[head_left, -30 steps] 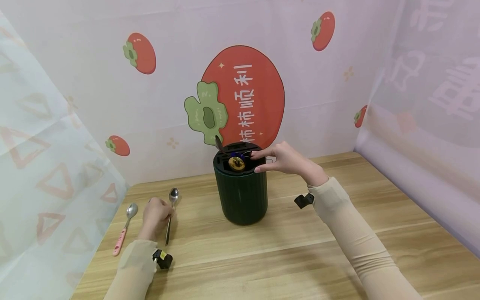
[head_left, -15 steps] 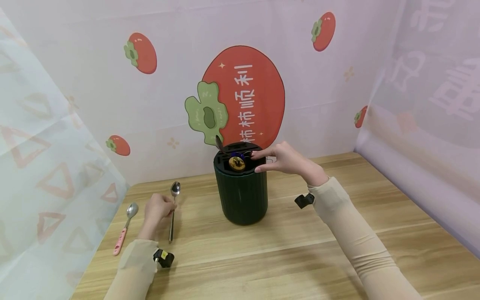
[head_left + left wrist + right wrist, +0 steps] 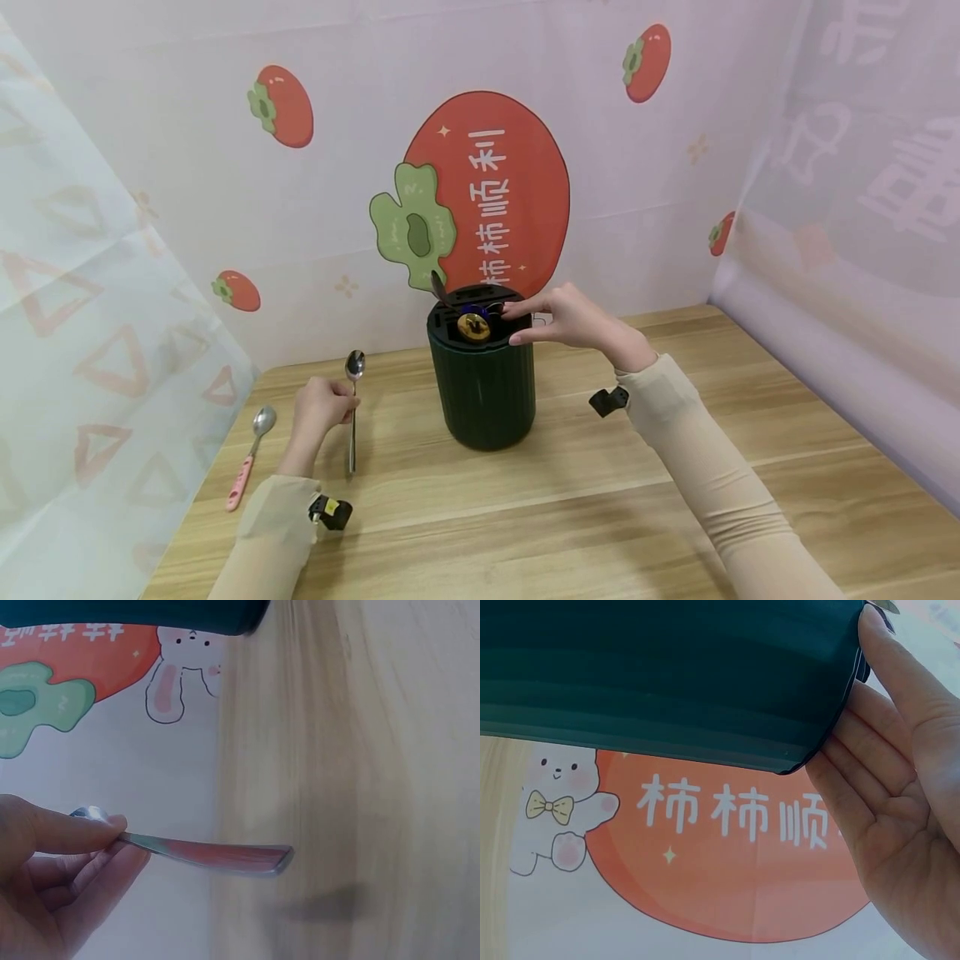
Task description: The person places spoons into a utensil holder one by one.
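My left hand point(image 3: 321, 406) pinches a metal spoon point(image 3: 356, 365) by its handle, bowl pointing away. In the left wrist view, thumb and fingertips hold the spoon handle point(image 3: 217, 856), its flat end sticking out past the fingers over the table. At the dark green utensil holder point(image 3: 483, 396), my right hand point(image 3: 573, 318) rests on the right side of the top rim with thumb and fingers spread and nearly straight. A round gold piece point(image 3: 473, 327), something blue and a dark upright utensil point(image 3: 439, 288) show in the holder's black slotted top.
To the left, a spoon with a pink handle point(image 3: 240, 483) lies on the wooden table point(image 3: 480, 525). Behind the table hangs a pale cloth point(image 3: 337, 208) printed with red persimmons, and further pale cloths close off both sides.
My left hand has moved slightly away from me and to the right, taking the metal spoon with it and turning it straighter. The right hand and the holder have stayed put.
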A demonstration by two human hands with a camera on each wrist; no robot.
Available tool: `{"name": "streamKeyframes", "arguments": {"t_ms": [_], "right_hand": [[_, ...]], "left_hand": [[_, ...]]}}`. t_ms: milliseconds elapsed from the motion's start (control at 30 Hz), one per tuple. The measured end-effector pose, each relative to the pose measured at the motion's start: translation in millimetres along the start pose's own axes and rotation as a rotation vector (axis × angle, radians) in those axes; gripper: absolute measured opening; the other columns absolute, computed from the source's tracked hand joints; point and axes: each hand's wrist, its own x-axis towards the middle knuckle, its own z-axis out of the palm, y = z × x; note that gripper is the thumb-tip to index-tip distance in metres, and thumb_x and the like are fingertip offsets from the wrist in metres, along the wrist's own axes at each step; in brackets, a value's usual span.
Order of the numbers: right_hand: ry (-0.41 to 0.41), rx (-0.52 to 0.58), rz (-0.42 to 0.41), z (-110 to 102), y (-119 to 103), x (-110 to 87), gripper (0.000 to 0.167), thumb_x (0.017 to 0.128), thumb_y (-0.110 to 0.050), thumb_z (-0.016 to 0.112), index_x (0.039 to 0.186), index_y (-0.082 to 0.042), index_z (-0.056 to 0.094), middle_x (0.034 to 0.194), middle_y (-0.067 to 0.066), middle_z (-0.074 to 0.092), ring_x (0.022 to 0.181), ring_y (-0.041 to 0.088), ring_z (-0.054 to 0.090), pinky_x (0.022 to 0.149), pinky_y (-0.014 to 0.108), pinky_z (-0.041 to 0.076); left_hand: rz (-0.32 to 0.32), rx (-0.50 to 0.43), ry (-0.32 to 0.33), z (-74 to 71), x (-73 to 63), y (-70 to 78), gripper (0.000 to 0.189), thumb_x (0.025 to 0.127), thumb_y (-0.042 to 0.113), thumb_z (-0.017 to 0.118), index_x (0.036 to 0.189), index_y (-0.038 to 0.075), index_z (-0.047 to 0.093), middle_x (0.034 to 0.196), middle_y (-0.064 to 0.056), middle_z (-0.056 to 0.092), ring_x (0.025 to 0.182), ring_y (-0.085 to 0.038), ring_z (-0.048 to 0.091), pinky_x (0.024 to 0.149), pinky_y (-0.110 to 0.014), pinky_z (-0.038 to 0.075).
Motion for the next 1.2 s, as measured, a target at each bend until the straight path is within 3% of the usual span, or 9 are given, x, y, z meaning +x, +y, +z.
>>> {"name": "streamKeyframes", "arguments": {"t_ms": [200,533,767,967,1200], "right_hand": [[-0.004,0.004,0.005,-0.2,-0.6,0.0,0.04,0.079,-0.037,0.074,0.113,-0.017,0.072,0.119,-0.001,0.067,0.112,0.013,0.062,0.09,0.036,0.051],[-0.006,0.012,0.015,0.5,-0.5,-0.2,0.04,0.079,-0.038,0.074,0.113,-0.017,0.071,0.119,0.0,0.067,0.113,0.014,0.061,0.09,0.04,0.051],[-0.012,0.013,0.019,0.4,-2.2,-0.9,0.041,0.079,-0.039,0.073,0.114,-0.017,0.071,0.12,-0.001,0.066,0.113,0.013,0.061,0.091,0.035,0.051],[-0.006,0.013,0.013,-0.4,-2.2,-0.9,0.04,0.079,-0.038,0.074,0.113,-0.017,0.071,0.119,0.0,0.067,0.113,0.013,0.062,0.092,0.036,0.051],[-0.007,0.006,0.016,-0.5,-0.9,-0.8,0.04,0.079,-0.038,0.074,0.114,-0.017,0.071,0.12,0.0,0.066,0.112,0.013,0.062,0.092,0.036,0.051]], "left_hand": [[0.007,0.005,0.02,-2.0,-1.9,8.6,0.013,0.083,0.015,0.07,0.079,0.003,0.07,0.062,-0.004,0.067,0.057,-0.015,0.065,0.056,-0.028,0.046],[0.038,-0.094,0.032,-4.5,-6.0,25.5,0.01,0.083,0.007,0.069,0.082,-0.003,0.068,0.074,-0.012,0.07,0.057,-0.013,0.066,0.053,-0.022,0.054],[0.066,-0.133,0.043,-5.3,-9.4,35.7,0.012,0.083,0.005,0.069,0.087,-0.007,0.068,0.082,-0.02,0.071,0.065,-0.024,0.07,0.057,-0.026,0.056],[0.095,-0.121,0.071,-7.1,-11.4,46.0,0.011,0.082,0.007,0.07,0.083,-0.004,0.069,0.078,-0.017,0.072,0.061,-0.019,0.069,0.055,-0.024,0.055],[0.123,-0.113,0.091,-9.6,-15.9,58.4,0.011,0.083,0.009,0.07,0.084,-0.002,0.069,0.077,-0.015,0.071,0.064,-0.023,0.069,0.055,-0.025,0.055]]}}
